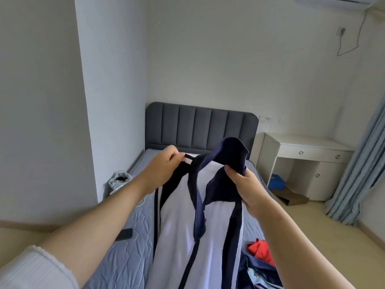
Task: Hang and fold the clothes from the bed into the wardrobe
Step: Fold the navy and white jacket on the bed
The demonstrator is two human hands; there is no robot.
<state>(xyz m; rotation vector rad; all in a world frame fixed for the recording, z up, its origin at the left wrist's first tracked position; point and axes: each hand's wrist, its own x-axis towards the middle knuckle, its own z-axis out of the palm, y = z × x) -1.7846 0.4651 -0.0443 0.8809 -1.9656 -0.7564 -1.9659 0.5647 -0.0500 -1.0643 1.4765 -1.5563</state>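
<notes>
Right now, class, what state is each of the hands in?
Left hand: closed, pinching the jacket at its top edge.
Right hand: closed, gripping the same jacket.

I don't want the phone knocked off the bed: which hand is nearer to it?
Left. The left hand pinches the jacket above and right of the phone; the right hand grips the jacket farther right, on its other side.
</notes>
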